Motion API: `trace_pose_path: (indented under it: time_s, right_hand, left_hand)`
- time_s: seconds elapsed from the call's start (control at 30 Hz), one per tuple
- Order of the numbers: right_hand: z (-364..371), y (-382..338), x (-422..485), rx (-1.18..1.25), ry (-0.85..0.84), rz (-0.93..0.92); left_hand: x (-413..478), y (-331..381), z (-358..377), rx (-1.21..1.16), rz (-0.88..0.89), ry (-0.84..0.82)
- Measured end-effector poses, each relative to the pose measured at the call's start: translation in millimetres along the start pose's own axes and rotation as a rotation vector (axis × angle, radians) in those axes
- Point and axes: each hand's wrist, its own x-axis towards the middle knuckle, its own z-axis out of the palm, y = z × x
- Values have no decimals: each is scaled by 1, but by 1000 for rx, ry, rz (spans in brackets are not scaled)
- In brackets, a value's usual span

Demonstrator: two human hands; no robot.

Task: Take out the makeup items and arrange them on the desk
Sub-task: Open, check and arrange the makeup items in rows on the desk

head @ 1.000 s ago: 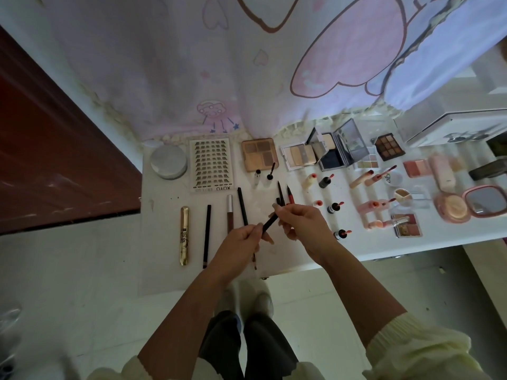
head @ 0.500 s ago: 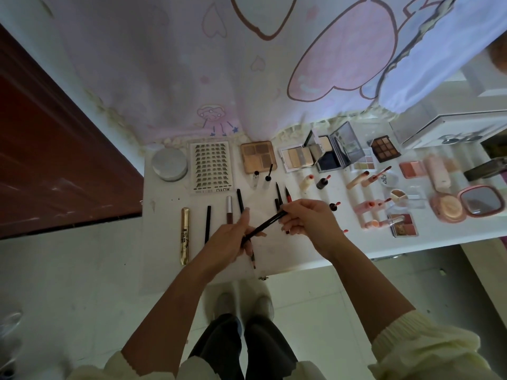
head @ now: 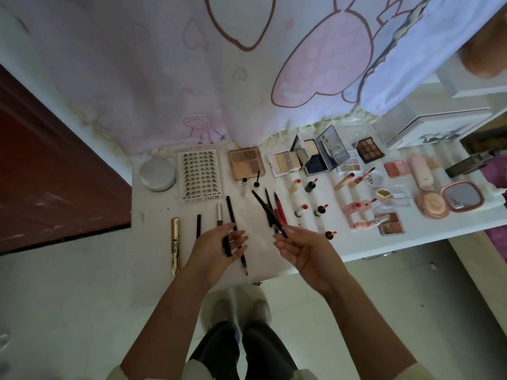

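The white desk carries rows of makeup. My left hand hovers over its front edge, fingers curled loosely on a short black cap. A long black pencil lies on the desk under that hand. To the right, my right hand pinches the lower end of a thin black liner pen, which points up and left over the desk. Two red pencils and other dark pencils lie just behind it.
A gold mascara, a black liner and a brown tube lie at the left. A lash sheet, a round grey compact, palettes, small bottles and a pink mirror compact fill the back and right. Curtain behind.
Both hands held one black pen between them; they have since pulled apart, the cap staying in my left hand and the pen body in my right.
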Motion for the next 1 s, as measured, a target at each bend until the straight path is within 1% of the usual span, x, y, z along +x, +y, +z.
trace_pose_path:
  time_s: [0.07, 0.13, 0.23, 0.37, 0.43, 0.5, 0.57, 0.67, 0.73, 0.83, 1.0]
  right_hand:
    - [-2, 9, 1, 16, -14, 36]
    - [-4, 16, 3, -48, -10, 50]
    - [-7, 24, 6, -311, 29, 20]
    - [-4, 29, 18, -623, 135, 12]
    - [-1, 29, 25, -831, 177, -10]
    - [3, 29, 30, -1033, 194, -37]
    - [6, 30, 35, -1191, 201, -59]
    - [10, 32, 41, -1391, 230, -97]
    - [13, 34, 41, -1476, 262, -136]
    - [14, 38, 43, -1531, 299, -137]
    - [11, 38, 45, -1608, 278, -104]
  left_hand:
    - [4, -3, 2, 61, 65, 2]
    - [5, -5, 5, 146, 116, -12]
    - [8, -4, 9, 330, 192, 26]
    - [17, -4, 15, 532, 263, 121]
    - [24, -3, 17, 716, 353, 164]
    - [28, -2, 20, 964, 477, 213]
    - [30, -1, 24, 1091, 536, 243]
    - [36, -2, 31, 1196, 506, 246]
    - [40, -3, 32, 1245, 490, 248]
    - [43, -3, 34, 1274, 485, 284]
    - [54, -8, 36, 1292, 462, 253]
